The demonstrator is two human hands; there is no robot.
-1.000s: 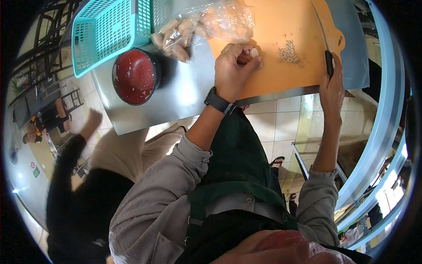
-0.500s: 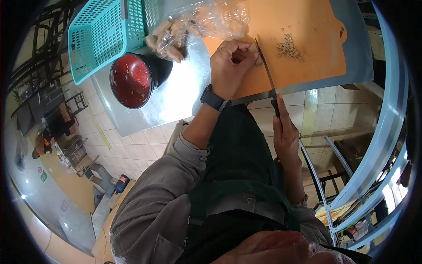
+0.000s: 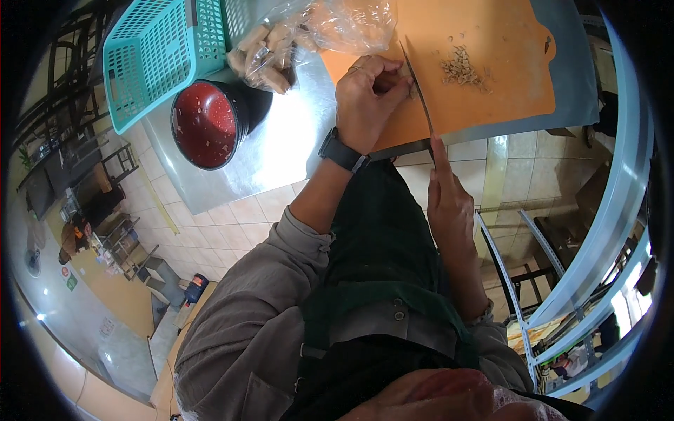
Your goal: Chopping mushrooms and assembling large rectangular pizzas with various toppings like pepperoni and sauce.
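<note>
My left hand (image 3: 372, 95), with a dark watch on its wrist, is closed over the left part of the orange cutting board (image 3: 484, 42). Its fingers pinch a small pale-brown piece (image 3: 413, 90), mostly hidden by the hand and the blade. My right hand (image 3: 448, 196) is wrapped round the handle of a knife (image 3: 423, 98). The narrow blade points away from me, just right of my left fingertips. A little heap of fine brown chopped bits (image 3: 462, 69) lies right of the blade.
Left of the board, a clear plastic bag (image 3: 351, 28) holds several finger-shaped brown pieces (image 3: 270, 59). A black bowl with a red, speckled inside (image 3: 203, 126) stands by a turquoise basket (image 3: 151, 63) on the metal table (image 3: 189, 189). Shelving (image 3: 519, 330) is at right.
My right hand has pushed the knife away from me and slightly left, so the blade reaches farther over the board. My left hand stays nearly in place, still holding the brown piece.
</note>
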